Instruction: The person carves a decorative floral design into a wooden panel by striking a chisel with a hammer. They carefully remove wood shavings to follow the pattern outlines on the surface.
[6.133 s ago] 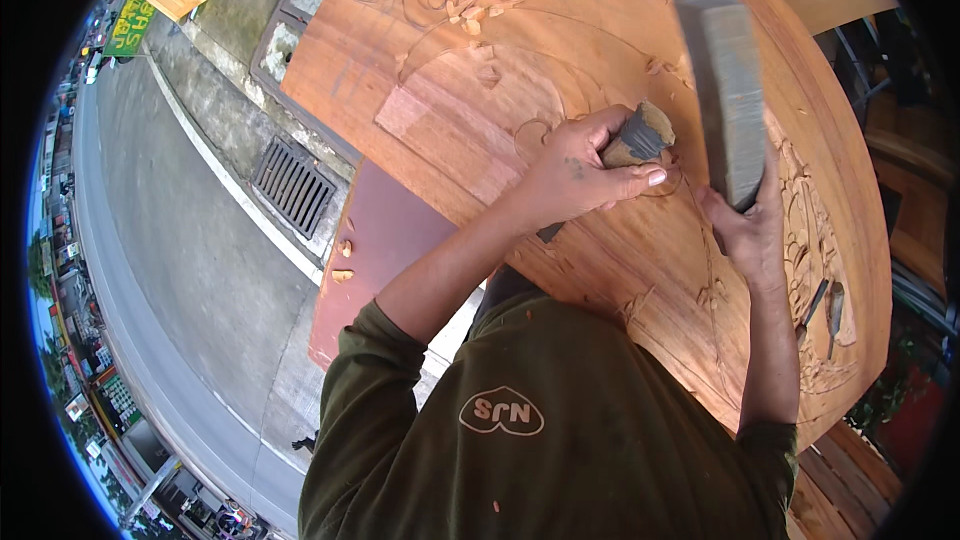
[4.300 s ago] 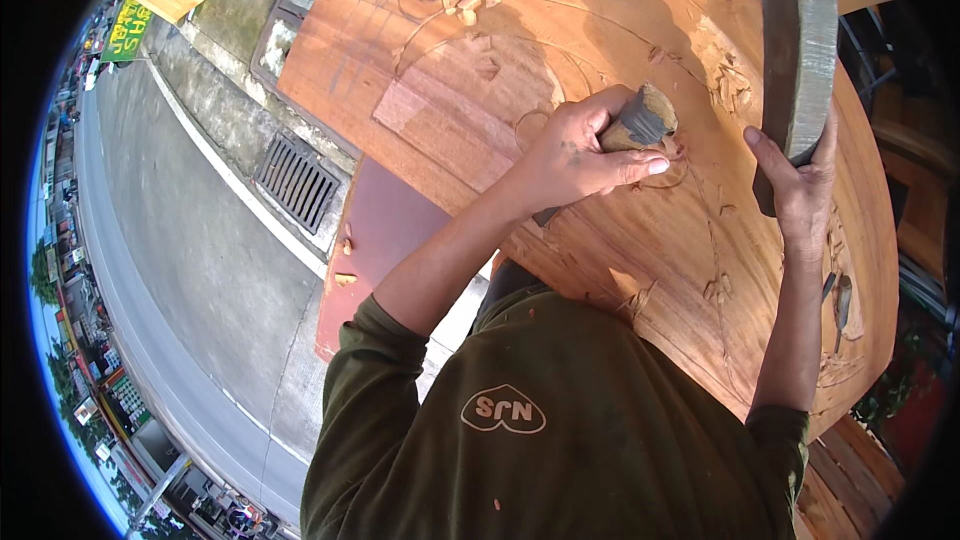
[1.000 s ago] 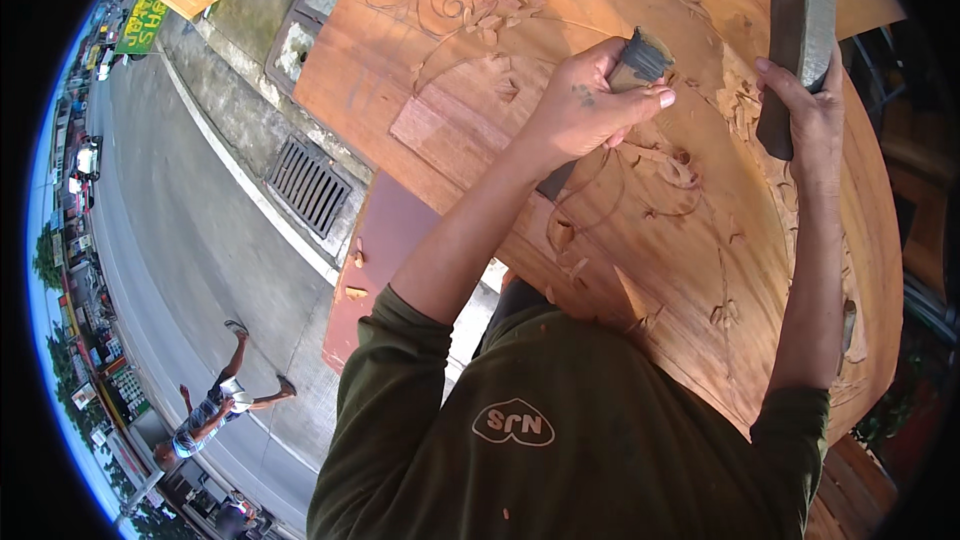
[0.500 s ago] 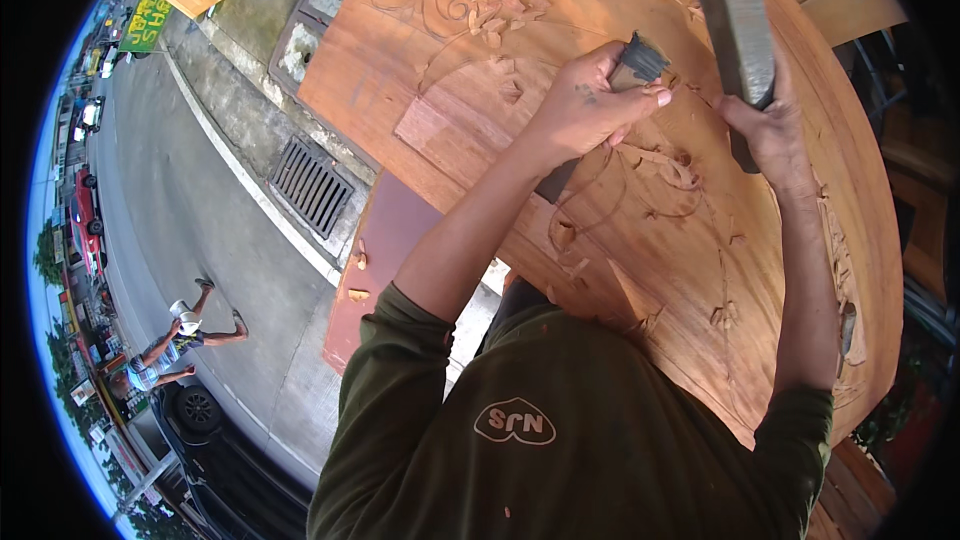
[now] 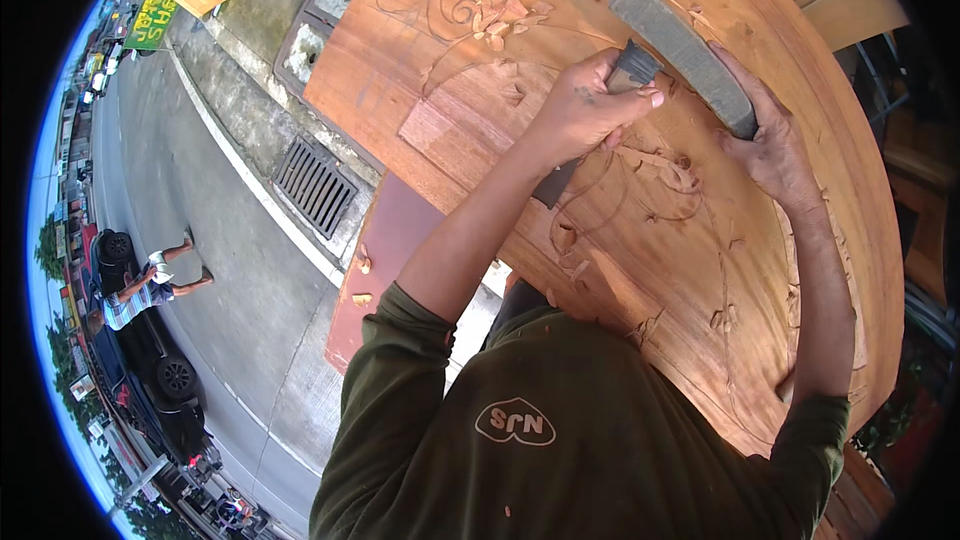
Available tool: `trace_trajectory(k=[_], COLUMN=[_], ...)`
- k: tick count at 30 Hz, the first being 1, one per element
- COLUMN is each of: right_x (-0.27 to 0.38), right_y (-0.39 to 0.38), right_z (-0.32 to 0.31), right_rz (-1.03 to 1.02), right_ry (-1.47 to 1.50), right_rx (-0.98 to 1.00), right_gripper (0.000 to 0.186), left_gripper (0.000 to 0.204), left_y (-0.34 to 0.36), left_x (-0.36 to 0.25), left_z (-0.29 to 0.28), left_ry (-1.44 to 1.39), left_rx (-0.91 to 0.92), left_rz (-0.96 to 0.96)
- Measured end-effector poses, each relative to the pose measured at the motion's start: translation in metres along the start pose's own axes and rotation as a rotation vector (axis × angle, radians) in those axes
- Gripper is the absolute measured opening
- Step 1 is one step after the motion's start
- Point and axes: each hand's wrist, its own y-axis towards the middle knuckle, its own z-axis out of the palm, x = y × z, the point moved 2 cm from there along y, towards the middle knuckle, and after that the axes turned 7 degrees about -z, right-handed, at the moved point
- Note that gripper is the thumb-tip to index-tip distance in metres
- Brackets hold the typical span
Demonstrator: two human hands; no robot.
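Note:
My left hand [image 5: 585,105] is closed around a carving chisel [image 5: 637,64]. The chisel's dark, frayed handle end sticks out above my thumb, and its flat dark blade shows below my wrist, low over the wooden panel [image 5: 610,250]. To the right, my right hand [image 5: 768,145] grips the lower end of a thick, grey, bar-shaped mallet [image 5: 685,55]. The mallet slants up and left, its far end above the chisel's handle and apart from it. Carved scrolls and pencilled curves cover the panel around my hands.
Wood shavings [image 5: 495,20] lie heaped on the far left of the panel. A reddish-brown board [image 5: 385,240] sits beside its left edge. Further left are a drain grate [image 5: 315,185], a curb and a road with a walking person [image 5: 150,285] and a dark pickup [image 5: 160,350].
The mallet has come down and tipped left toward the chisel's handle, with my right hand shifting slightly lower. My left hand and chisel stay nearly still. Out on the road, the person and pickup have moved.

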Motion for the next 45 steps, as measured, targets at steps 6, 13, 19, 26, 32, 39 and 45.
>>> trace_trajectory(k=[6,13,19,26,32,39,45], right_x=[-0.007,0.0,0.003,0.033,0.007,-0.004,-0.001], right_y=[0.022,0.016,0.044,0.041,-0.005,0.008,-0.006], right_z=[-0.022,-0.015,-0.06,-0.039,-0.009,-0.006,-0.006], right_rz=[0.365,0.142,0.258,0.186,-0.041,0.362,0.139], right_ry=[0.401,0.109,0.342,0.503,-0.082,0.318,0.178], right_rx=[-0.462,-0.071,-0.567,-0.756,0.062,-0.362,-0.077], right_gripper=[0.094,0.085,0.064,0.054,0.087,0.091,0.088], left_gripper=[0.023,0.022,0.021,0.018,0.017,0.018,0.018], left_y=[0.007,-0.003,-0.004,-0.014,-0.021,-0.007,-0.012], left_x=[0.005,0.006,-0.021,-0.011,-0.006,0.0,0.002], left_z=[0.001,-0.008,-0.005,0.003,0.001,0.0,-0.003], left_ry=[-0.012,0.006,-0.023,0.001,0.027,-0.016,0.002], left_rx=[0.038,0.02,-0.038,0.007,0.008,0.04,0.021], left_rz=[0.024,0.035,0.062,0.082,0.131,0.06,0.083])
